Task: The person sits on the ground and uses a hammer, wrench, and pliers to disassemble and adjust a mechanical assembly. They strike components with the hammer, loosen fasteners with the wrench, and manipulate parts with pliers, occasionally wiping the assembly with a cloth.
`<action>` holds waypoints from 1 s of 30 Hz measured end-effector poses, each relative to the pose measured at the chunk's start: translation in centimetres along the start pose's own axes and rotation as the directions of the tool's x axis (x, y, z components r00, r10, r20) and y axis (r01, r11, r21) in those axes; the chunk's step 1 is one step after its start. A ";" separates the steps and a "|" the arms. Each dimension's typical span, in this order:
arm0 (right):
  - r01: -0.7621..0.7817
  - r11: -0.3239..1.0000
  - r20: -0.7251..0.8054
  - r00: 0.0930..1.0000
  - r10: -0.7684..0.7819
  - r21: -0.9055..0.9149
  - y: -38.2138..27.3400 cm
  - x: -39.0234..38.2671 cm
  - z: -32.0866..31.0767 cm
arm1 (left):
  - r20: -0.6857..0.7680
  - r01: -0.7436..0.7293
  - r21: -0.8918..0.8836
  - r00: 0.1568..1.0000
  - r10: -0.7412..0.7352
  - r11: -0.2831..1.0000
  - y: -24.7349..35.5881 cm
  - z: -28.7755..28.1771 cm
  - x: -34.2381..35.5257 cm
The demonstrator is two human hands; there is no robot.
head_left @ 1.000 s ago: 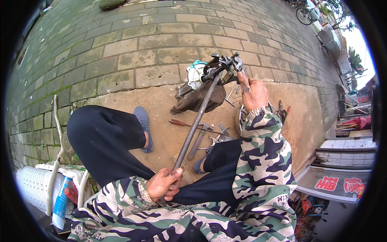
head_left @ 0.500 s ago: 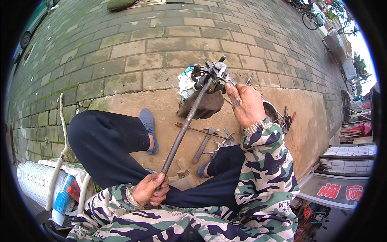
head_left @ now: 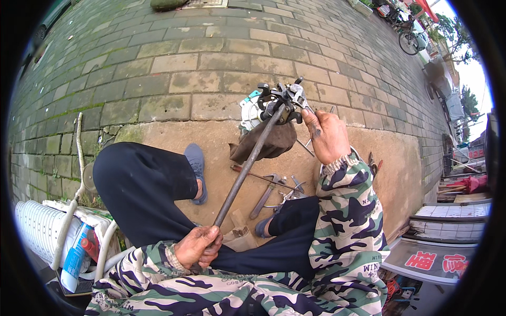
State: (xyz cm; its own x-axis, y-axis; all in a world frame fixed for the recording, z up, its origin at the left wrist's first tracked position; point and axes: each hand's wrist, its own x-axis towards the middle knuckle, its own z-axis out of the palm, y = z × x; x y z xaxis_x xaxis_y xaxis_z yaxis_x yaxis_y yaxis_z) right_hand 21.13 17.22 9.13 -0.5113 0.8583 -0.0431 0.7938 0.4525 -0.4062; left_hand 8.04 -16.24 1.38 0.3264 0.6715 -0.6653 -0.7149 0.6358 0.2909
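Note:
My left hand (head_left: 197, 246) is closed around the lower end of a long dark metal rod (head_left: 245, 171), which slants up and away to the right. The rod's far end meets a black metal puller-like tool with several arms (head_left: 280, 96). My right hand (head_left: 328, 138) grips the handle of an adjustable wrench (head_left: 299, 96), its jaw at that tool. Beside the tool on the left is a round whitish machine part (head_left: 250, 111), partly hidden. A brown cloth (head_left: 266, 143) lies bunched below, behind the rod.
Between my feet lie a hammer (head_left: 265, 196), a long red-handled screwdriver (head_left: 263, 176) and other metal tools (head_left: 295, 190). A white slatted basket (head_left: 37, 231) and a blue-and-white tube (head_left: 77, 258) stand at left. Paving (head_left: 168, 81) stretches ahead; a signboard (head_left: 427, 259) is at right.
My view has shifted slightly, so the rod's far end and the tool sit a little lower and further right. Both hands keep their grips; no clear turn of the wrench shows.

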 end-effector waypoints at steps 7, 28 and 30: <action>-0.047 0.998 0.070 0.997 0.044 0.041 0.7 0.8 -1.0 | 0.036 -0.002 -0.021 0.999 0.002 1.000 -0.3 -0.8 0.2; -0.002 0.954 0.154 0.987 -0.046 0.300 3.7 2.2 0.1 | -0.007 0.015 0.033 1.000 -0.015 0.999 -0.9 -2.0 0.3; -0.121 0.931 0.230 0.972 0.041 0.345 2.3 1.5 -0.7 | -0.002 0.024 0.030 1.000 -0.024 0.999 -0.9 -2.0 0.3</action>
State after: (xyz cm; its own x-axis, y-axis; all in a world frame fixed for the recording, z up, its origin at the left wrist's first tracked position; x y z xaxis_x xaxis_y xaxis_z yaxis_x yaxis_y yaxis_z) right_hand 22.48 19.70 8.77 -0.5402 0.7976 -0.2684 0.6873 0.2341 -0.6876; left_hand 7.54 -17.32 -0.45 0.3419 0.6556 -0.6733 -0.6880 0.6627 0.2959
